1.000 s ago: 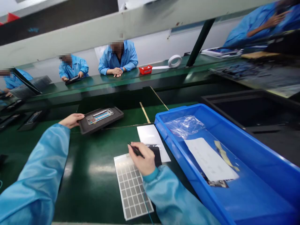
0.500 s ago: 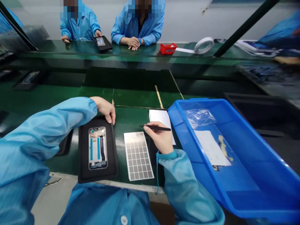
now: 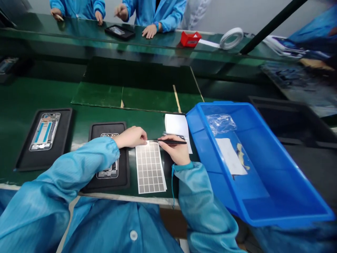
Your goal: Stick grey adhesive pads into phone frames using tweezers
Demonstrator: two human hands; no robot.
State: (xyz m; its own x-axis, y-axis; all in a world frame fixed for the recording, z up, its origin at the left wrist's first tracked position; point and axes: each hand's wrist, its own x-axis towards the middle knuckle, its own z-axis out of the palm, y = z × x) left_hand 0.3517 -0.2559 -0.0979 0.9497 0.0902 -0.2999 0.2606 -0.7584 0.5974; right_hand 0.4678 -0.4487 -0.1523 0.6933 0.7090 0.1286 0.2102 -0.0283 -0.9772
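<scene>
We look through 1 camera worn on the head, facing forward and down across a green bench [image 3: 44,89]. Our own chest [image 3: 118,225] fills the bottom edge, so the view starts very near, just above our left hand [image 3: 130,137] and right hand [image 3: 173,151]. A blue bin [image 3: 265,140] sits close on the right. Far across the bench, well apart from us, 2 co-workers [image 3: 163,14] are cut off by the top edge at the shoulders.
</scene>
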